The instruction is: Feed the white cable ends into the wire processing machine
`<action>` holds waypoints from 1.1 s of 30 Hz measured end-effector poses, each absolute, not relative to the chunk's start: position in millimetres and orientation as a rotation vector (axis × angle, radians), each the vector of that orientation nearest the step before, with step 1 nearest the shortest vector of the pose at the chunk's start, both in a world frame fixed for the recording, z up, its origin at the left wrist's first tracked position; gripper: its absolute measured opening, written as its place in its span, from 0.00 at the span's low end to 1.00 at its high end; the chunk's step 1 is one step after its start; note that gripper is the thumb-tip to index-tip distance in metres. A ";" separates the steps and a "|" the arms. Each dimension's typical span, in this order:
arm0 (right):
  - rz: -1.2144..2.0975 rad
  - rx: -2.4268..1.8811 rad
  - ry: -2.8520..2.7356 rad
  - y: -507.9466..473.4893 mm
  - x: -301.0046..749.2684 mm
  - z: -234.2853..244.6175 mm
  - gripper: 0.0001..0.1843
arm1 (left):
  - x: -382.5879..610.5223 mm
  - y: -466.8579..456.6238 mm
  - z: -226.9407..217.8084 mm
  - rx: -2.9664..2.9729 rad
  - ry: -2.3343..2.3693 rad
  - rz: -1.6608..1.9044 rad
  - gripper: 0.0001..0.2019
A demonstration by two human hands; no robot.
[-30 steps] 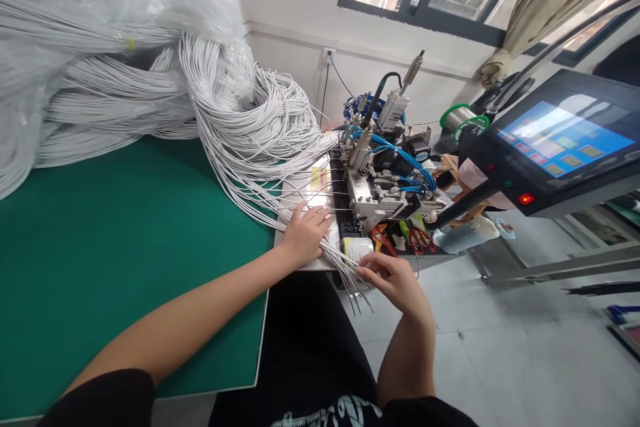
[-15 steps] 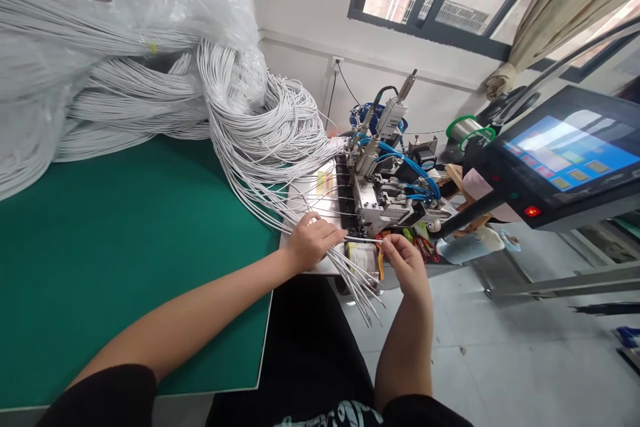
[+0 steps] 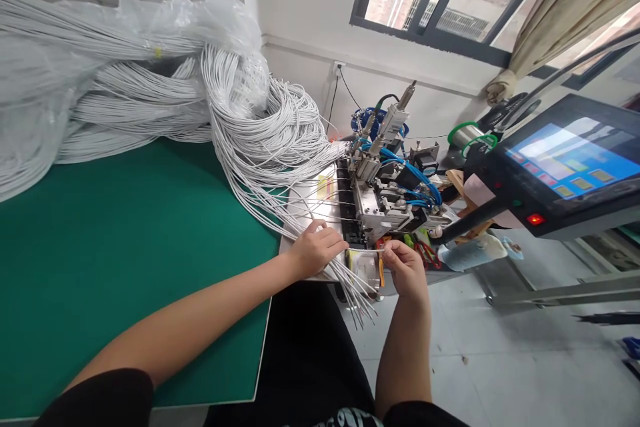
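My left hand point(image 3: 316, 248) presses on a fan of thin white cables point(image 3: 345, 278) at the front edge of a metal plate point(image 3: 305, 197). My right hand point(image 3: 405, 268) pinches one white cable end point(image 3: 367, 251), stretched level between both hands. Just beyond them stands a small machine point(image 3: 385, 197) with blue air hoses and a row of cables laid into its black holder point(image 3: 344, 203). The loose cable tips hang past the plate's edge, below my hands.
A large heap of white cables point(image 3: 150, 100), partly in clear plastic, covers the back of the green table point(image 3: 115, 247). A touchscreen panel point(image 3: 565, 160) on an arm stands at the right. Red-handled scissors point(image 3: 425, 252) lie beside the machine. Grey floor lies below right.
My right hand rose from the hanging cable tips, drawing one cable out level toward the machine. My left hand slid slightly forward on the bundle. The view shifted a little.
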State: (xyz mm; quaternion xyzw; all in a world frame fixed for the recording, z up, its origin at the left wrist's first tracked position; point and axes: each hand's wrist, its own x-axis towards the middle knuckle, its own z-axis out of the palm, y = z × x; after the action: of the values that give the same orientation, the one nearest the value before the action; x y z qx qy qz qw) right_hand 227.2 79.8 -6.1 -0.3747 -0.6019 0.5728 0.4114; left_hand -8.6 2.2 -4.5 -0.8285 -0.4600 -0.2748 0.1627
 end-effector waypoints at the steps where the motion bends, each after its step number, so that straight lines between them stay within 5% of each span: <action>1: 1.449 -0.933 -1.487 79.4 224.1 -6.3 0.16 | -8.5 2.5 -4.4 -2.371 -1.300 -0.785 0.14; 9: 1.482 -0.891 -1.434 77.4 205.4 -2.5 0.16 | -8.3 3.6 -4.8 -2.401 -1.374 -0.686 0.15; 14: 1.272 -0.978 -1.565 86.1 212.8 -3.7 0.13 | -8.2 3.6 -6.2 -2.336 -1.417 -0.662 0.23; 21: 1.000 -1.137 -1.879 96.8 214.8 -17.7 0.14 | -6.0 5.0 -8.5 -2.257 -1.472 -0.700 0.22; 33: 1.458 -1.039 -1.488 106.7 197.7 -42.5 0.17 | -4.7 7.3 -12.5 -2.290 -1.573 -0.647 0.22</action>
State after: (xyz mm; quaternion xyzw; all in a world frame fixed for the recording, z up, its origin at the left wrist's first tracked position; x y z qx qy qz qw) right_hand 197.7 106.7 -42.5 -0.4098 -0.5871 0.5751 0.3956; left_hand -4.7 7.3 -12.5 -0.7945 -0.5456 -0.2246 0.1441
